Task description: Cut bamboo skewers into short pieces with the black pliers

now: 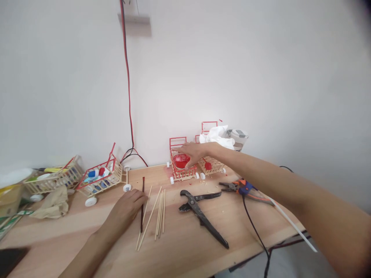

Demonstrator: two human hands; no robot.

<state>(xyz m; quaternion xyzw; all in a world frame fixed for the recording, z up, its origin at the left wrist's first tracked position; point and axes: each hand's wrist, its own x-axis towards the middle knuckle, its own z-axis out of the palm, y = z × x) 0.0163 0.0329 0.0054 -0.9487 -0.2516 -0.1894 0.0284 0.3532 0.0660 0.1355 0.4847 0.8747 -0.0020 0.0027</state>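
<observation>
My right hand (193, 151) reaches over a small stick-built cart (182, 177) with a red-painted frame and white wheels. Its thumb and fingers are spread around a cup of red paint (181, 160) inside the cart; no firm grip on it shows. On the table, my left hand (133, 202) lies with fingers bent together over a thin dark paintbrush (142, 220) with a reddish tip. Several plain wooden sticks (160, 216) lie just right of that hand. Behind my right wrist stands another stick cart (213, 166), partly hidden, with a round red piece (208, 166) at its front.
Black cutters (199, 210) and pliers (232, 187) with a black cable lie at right. White tissue (216, 136) and a clear tub (239, 137) stand behind. Two loaded stick carts (100, 187) and brown paper (53, 206) are at left. A red-black cable (127, 77) runs down the wall.
</observation>
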